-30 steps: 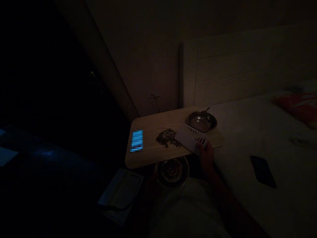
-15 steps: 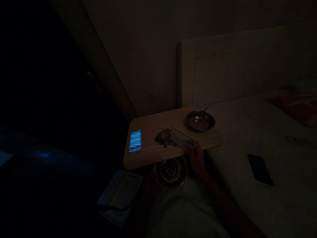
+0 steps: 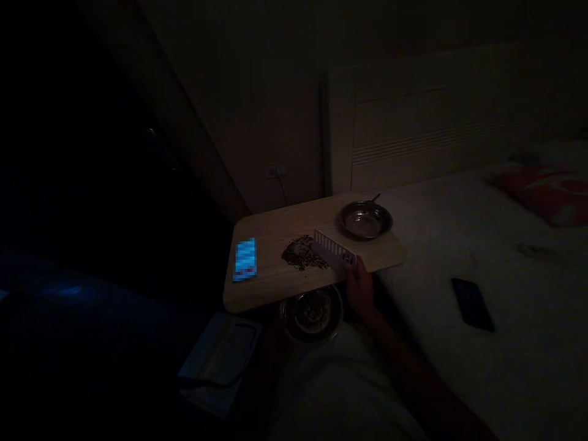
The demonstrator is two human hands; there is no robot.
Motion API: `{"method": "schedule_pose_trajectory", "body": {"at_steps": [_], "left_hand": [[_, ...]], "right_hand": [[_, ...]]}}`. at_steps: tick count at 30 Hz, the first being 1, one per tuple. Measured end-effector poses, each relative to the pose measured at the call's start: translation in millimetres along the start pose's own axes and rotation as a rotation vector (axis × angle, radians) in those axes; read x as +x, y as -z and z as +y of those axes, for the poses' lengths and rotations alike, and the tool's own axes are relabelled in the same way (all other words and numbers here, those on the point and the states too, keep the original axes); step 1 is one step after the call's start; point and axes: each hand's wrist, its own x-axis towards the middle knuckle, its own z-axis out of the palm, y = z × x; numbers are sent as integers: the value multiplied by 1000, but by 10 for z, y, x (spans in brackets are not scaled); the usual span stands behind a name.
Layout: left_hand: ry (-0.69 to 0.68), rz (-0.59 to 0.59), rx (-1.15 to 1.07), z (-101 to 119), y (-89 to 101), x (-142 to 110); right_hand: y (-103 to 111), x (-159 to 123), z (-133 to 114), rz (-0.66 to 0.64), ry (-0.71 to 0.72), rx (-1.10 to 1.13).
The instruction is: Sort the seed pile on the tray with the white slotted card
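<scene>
In dim light, my right hand (image 3: 359,288) is closed around one end of a pale slotted plastic piece (image 3: 334,251). The far end of that piece meets the right side of a loose pile of small dark grains (image 3: 301,252) on a light wooden table (image 3: 271,289). Below the table's near edge, a round metal bowl (image 3: 312,313) sits in front of my lap with some bits inside. My left hand (image 3: 279,334) is at the bowl's left rim, very dark; its fingers appear to grip there.
A shiny metal pan (image 3: 366,220) stands at the table's back right, and a lit phone (image 3: 245,260) lies at its left. A pale bag (image 3: 220,361) is low on the left. On the bed (image 3: 422,245) to the right lies a dark flat device (image 3: 472,304).
The whole view has shifted slightly, so everything sits a little further left and up. The slotted piece has hardly moved against the pile, and the bowl stays under the table edge.
</scene>
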Motion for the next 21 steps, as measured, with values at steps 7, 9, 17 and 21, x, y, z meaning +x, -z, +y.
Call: {"method": "schedule_pose_trajectory", "body": {"at_steps": [7, 9, 17, 21], "left_hand": [[45, -14, -30, 11, 32, -16], [23, -32, -34, 9, 26, -18], [-7, -106, -64, -3, -51, -11], [7, -60, -48, 31, -60, -42]], "right_hand": [[19, 32, -9, 36, 18, 41], [23, 34, 0, 46, 17, 38], [14, 4, -21, -18, 5, 37], [27, 11, -65, 2, 9, 41]]}}
